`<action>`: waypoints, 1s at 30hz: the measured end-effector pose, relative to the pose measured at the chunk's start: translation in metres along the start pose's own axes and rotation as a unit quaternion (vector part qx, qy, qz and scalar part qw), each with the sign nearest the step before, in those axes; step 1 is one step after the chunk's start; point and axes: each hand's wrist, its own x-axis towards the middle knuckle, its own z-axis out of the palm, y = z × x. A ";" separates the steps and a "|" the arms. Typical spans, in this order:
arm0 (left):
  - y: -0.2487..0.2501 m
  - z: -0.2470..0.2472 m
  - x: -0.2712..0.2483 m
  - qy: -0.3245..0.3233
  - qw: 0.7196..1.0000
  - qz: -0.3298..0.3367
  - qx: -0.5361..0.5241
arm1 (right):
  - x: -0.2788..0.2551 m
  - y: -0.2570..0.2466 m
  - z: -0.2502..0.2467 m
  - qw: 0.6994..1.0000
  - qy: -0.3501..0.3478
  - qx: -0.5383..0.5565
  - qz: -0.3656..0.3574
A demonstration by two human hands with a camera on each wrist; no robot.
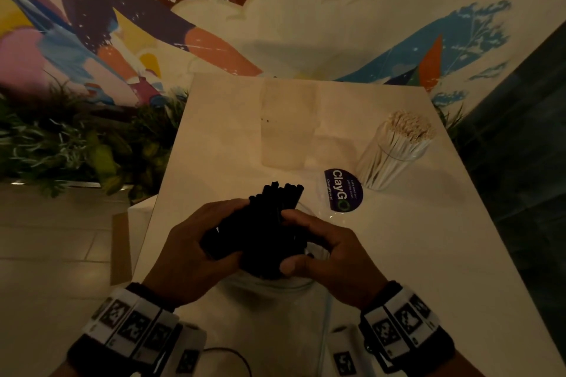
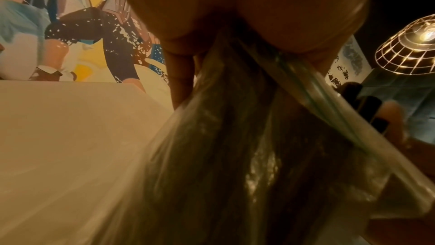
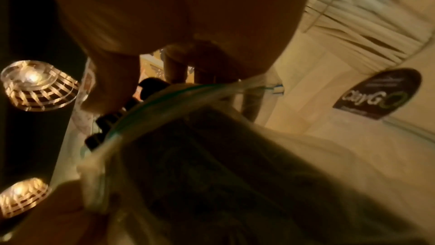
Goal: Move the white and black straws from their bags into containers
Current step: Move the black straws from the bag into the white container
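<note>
A thick bundle of black straws (image 1: 269, 223) sits between both hands over the near middle of the white table (image 1: 214, 147). My left hand (image 1: 196, 242) curls round the bundle from the left, and my right hand (image 1: 318, 248) grips it from the right. The straws' far ends stick out past the fingers; their near ends lie in a clear plastic bag (image 1: 275, 315), (image 2: 235, 156), (image 3: 212, 156) with a green zip strip. A clear container (image 1: 395, 153) packed with white straws (image 3: 353, 22) stands at the right of the table.
A flattened empty clear bag (image 1: 288, 125) lies at the far middle of the table. A purple round sticker (image 1: 343, 190) reading ClayGo lies beside the white straw container. Plants (image 1: 76, 138) line the left side. A painted wall stands behind. Wire lamps (image 2: 409, 44) hang overhead.
</note>
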 end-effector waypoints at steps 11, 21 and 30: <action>0.002 0.008 -0.004 0.079 0.995 0.031 0.046 | -0.006 0.013 0.008 0.998 0.021 -0.052 -0.032; 0.001 0.014 0.010 0.108 0.991 0.040 0.068 | 0.003 0.005 -0.001 0.998 0.055 -0.031 -0.027; 0.000 0.014 0.010 0.086 0.993 0.033 0.067 | 0.004 0.014 0.004 0.965 0.196 -0.168 -0.044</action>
